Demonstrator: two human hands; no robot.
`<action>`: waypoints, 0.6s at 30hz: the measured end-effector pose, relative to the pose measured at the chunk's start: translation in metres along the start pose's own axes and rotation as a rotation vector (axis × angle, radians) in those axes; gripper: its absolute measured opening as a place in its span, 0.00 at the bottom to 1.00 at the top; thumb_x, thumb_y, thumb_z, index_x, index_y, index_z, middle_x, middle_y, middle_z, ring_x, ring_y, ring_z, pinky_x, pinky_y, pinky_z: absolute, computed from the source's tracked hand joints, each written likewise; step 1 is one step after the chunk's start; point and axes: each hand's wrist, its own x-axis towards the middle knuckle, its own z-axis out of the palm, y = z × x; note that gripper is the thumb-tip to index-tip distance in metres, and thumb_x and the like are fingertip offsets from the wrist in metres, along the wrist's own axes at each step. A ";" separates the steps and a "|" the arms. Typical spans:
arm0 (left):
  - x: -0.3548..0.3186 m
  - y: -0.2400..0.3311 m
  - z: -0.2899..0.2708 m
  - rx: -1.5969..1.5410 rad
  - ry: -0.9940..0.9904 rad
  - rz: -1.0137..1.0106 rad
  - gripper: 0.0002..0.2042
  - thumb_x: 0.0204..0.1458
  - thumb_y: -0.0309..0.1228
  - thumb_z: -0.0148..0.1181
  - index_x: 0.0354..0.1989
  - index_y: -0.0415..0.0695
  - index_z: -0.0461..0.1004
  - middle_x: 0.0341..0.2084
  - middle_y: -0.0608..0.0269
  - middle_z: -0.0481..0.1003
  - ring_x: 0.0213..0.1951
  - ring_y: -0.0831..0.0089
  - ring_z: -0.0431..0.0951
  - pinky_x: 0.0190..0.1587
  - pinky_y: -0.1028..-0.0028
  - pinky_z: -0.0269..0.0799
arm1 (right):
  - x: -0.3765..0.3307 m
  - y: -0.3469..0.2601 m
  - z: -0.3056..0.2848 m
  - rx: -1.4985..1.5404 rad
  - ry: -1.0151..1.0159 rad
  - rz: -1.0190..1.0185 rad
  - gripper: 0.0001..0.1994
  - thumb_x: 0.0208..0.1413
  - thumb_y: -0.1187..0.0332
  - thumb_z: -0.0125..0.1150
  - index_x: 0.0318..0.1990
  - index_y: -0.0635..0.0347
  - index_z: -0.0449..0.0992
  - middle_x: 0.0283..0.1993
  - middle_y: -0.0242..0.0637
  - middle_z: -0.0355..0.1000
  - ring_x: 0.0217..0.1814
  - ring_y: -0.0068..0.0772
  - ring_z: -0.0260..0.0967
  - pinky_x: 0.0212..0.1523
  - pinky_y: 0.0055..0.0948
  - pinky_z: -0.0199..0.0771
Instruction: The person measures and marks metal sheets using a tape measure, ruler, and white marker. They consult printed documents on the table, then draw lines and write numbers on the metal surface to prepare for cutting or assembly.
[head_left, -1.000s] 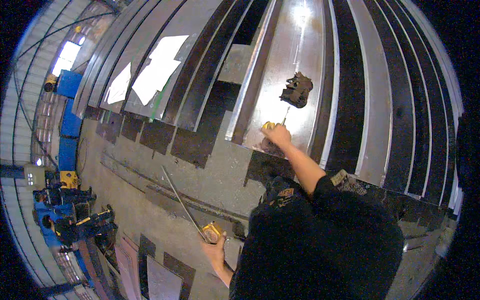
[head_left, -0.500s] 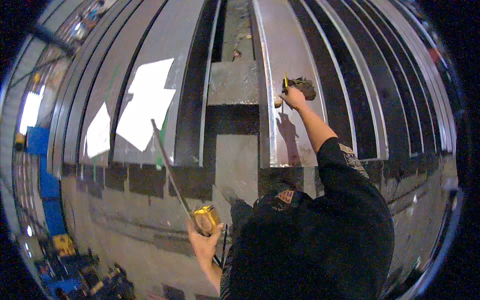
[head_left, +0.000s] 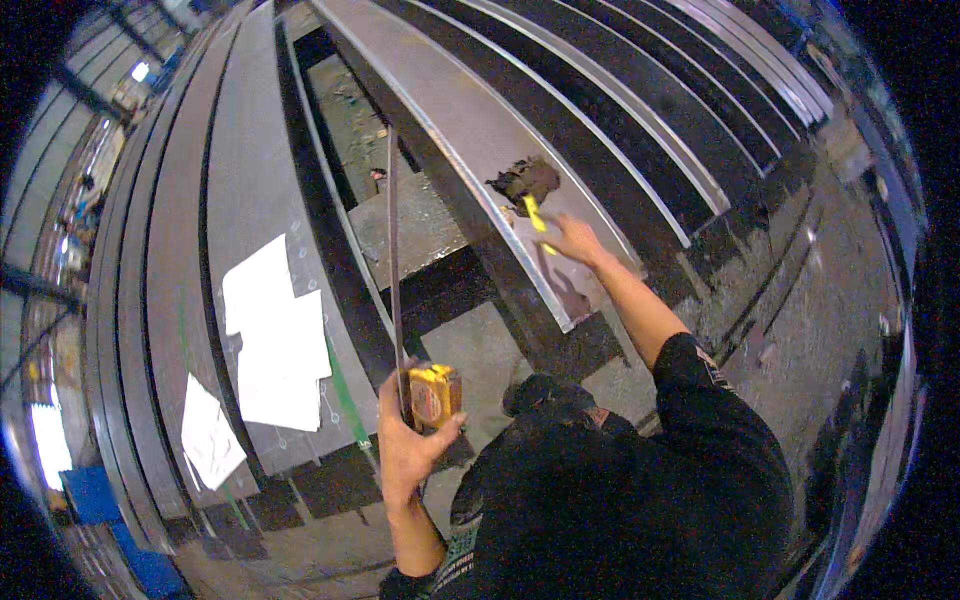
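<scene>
Tape measure [head_left: 436, 394] sits near the lower middle of the frame, in the left grip [head_left: 408, 455], which is turned with its thumb to the right and its fingers wrapped round behind. That grip is closed on the case and also holds a long thin strip [head_left: 393, 250], which runs almost straight up the frame alongside it. The right arm reaches up from the lower right, elbow slightly bent, and the right grip [head_left: 572, 240] is closed on a bright yellow stick [head_left: 538, 223], blurred, just below a dark crumpled cloth [head_left: 527, 180] on a steel beam [head_left: 450, 110].

The case is boxy, yellow with darker sides and a round label on the face toward the camera. The strip is grey-brown, narrow and straight, its far end over the gap between two beams. White sheets [head_left: 280, 350] lie on the metal at left.

Half a second ago the strip leaned toward the upper left, its tip over the papers; now it stands nearly upright in the frame. The left grip appears higher, the right one lower, and the beams slant differently because the view has turned.
</scene>
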 end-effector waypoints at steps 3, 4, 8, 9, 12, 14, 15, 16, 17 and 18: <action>0.043 0.014 0.014 0.016 -0.053 0.127 0.42 0.35 0.34 0.76 0.61 0.38 0.60 0.52 0.53 0.69 0.54 0.63 0.71 0.59 0.65 0.66 | 0.015 -0.036 -0.041 0.101 0.151 0.040 0.29 0.50 0.41 0.62 0.52 0.52 0.76 0.52 0.48 0.73 0.56 0.50 0.70 0.56 0.42 0.69; 0.058 0.027 0.016 0.009 -0.062 0.163 0.42 0.35 0.34 0.76 0.61 0.39 0.60 0.53 0.53 0.69 0.54 0.63 0.71 0.59 0.65 0.66 | 0.015 -0.047 -0.056 0.175 0.089 0.068 0.28 0.51 0.42 0.62 0.51 0.53 0.77 0.49 0.47 0.75 0.55 0.47 0.71 0.55 0.43 0.70; 0.105 0.078 0.032 -0.012 -0.133 0.260 0.43 0.35 0.32 0.77 0.62 0.38 0.59 0.52 0.55 0.68 0.55 0.64 0.70 0.59 0.66 0.65 | -0.049 -0.110 -0.080 0.665 -0.276 -0.179 0.22 0.52 0.50 0.66 0.47 0.57 0.79 0.49 0.40 0.77 0.52 0.33 0.72 0.55 0.33 0.69; 0.117 0.090 0.038 -0.058 -0.172 0.306 0.43 0.36 0.31 0.77 0.63 0.37 0.58 0.52 0.54 0.68 0.55 0.64 0.70 0.59 0.67 0.66 | -0.062 -0.128 -0.084 0.774 -0.267 -0.257 0.23 0.51 0.51 0.67 0.48 0.58 0.78 0.49 0.40 0.76 0.53 0.33 0.72 0.56 0.32 0.68; 0.154 0.119 0.084 -0.182 -0.339 0.329 0.43 0.37 0.29 0.76 0.63 0.37 0.57 0.52 0.53 0.68 0.55 0.64 0.70 0.59 0.67 0.66 | -0.096 -0.145 -0.105 0.942 -0.185 -0.224 0.27 0.49 0.54 0.70 0.53 0.61 0.75 0.50 0.41 0.76 0.54 0.32 0.71 0.58 0.33 0.67; 0.170 0.139 0.104 -0.147 -0.380 0.392 0.43 0.38 0.28 0.75 0.63 0.36 0.57 0.53 0.52 0.68 0.55 0.65 0.70 0.59 0.67 0.66 | -0.098 -0.154 -0.123 1.005 -0.135 -0.172 0.30 0.48 0.53 0.71 0.55 0.63 0.72 0.50 0.43 0.76 0.53 0.33 0.72 0.56 0.34 0.68; 0.179 0.142 0.118 -0.214 -0.450 0.381 0.43 0.37 0.28 0.75 0.63 0.36 0.56 0.53 0.52 0.68 0.54 0.64 0.71 0.58 0.67 0.67 | -0.100 -0.152 -0.133 0.961 -0.045 -0.157 0.31 0.48 0.53 0.71 0.56 0.63 0.72 0.50 0.43 0.76 0.53 0.34 0.72 0.56 0.34 0.68; 0.186 0.147 0.129 -0.210 -0.465 0.420 0.42 0.38 0.26 0.75 0.63 0.35 0.56 0.52 0.51 0.68 0.54 0.65 0.71 0.56 0.66 0.69 | -0.099 -0.154 -0.143 0.928 0.043 -0.157 0.31 0.48 0.53 0.71 0.56 0.63 0.71 0.50 0.43 0.76 0.53 0.35 0.72 0.56 0.33 0.69; 0.190 0.152 0.138 -0.274 -0.508 0.379 0.41 0.38 0.25 0.74 0.62 0.35 0.57 0.52 0.52 0.68 0.54 0.65 0.71 0.56 0.66 0.69 | -0.099 -0.152 -0.157 0.750 0.022 -0.024 0.32 0.49 0.52 0.69 0.57 0.62 0.70 0.50 0.44 0.76 0.53 0.36 0.73 0.57 0.33 0.68; 0.194 0.158 0.144 -0.332 -0.546 0.342 0.40 0.39 0.24 0.74 0.62 0.35 0.57 0.52 0.52 0.68 0.54 0.65 0.71 0.55 0.67 0.70 | -0.098 -0.148 -0.159 0.787 0.067 -0.047 0.32 0.49 0.51 0.69 0.57 0.62 0.70 0.51 0.45 0.76 0.54 0.37 0.73 0.57 0.34 0.68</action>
